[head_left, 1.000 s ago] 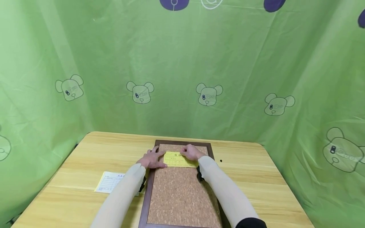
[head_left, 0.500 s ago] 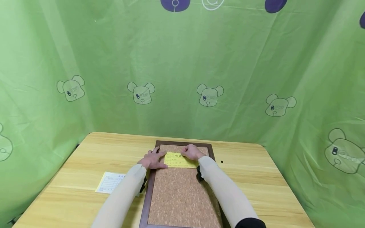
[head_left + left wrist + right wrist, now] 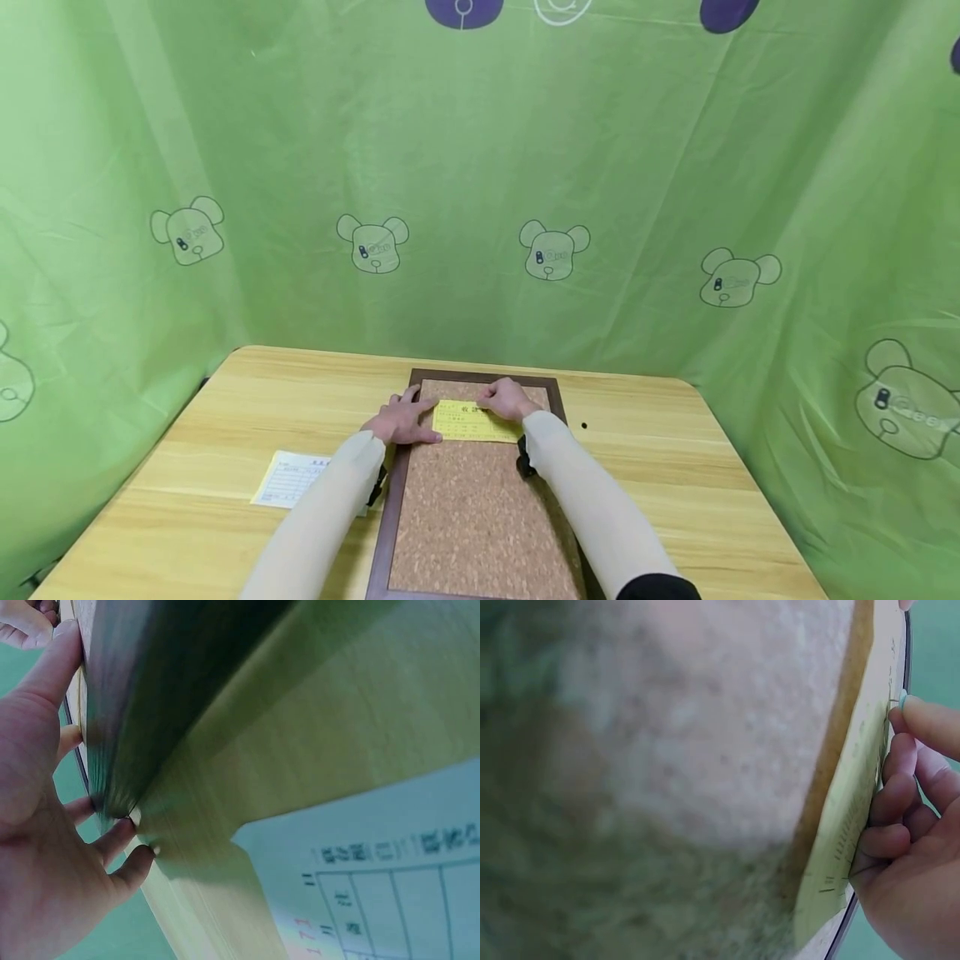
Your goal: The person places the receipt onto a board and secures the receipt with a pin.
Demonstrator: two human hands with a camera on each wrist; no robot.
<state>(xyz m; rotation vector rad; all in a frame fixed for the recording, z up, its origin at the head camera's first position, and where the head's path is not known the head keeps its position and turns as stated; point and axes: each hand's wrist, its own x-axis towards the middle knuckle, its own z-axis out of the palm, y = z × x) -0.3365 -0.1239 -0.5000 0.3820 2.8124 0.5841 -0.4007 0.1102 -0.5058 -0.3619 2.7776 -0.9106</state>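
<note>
A yellow printed slip (image 3: 463,425) lies on a cork board (image 3: 483,517) with a dark wooden frame. At its left end is my left hand (image 3: 401,422), fingers spread; thumb and index finger press the slip while the other fingers reach over the frame's left edge. My right hand (image 3: 507,399) is at the slip's upper middle, its fingers curled. In the right wrist view, thumb and index finger pinch a small pale-blue pushpin (image 3: 903,698) against the slip; its point is hidden. The right hand and sleeve cover the slip's right part.
White printed forms (image 3: 288,479) lie on the wooden table (image 3: 660,467) left of the board, partly under my left forearm. A small black dot (image 3: 584,426) shows right of the board. A green curtain (image 3: 450,325) with bear prints hangs behind and at both sides.
Both hands stay in place on the slip. The right fingers shift only very slightly at its top, and the whole view drifts a few pixels.
</note>
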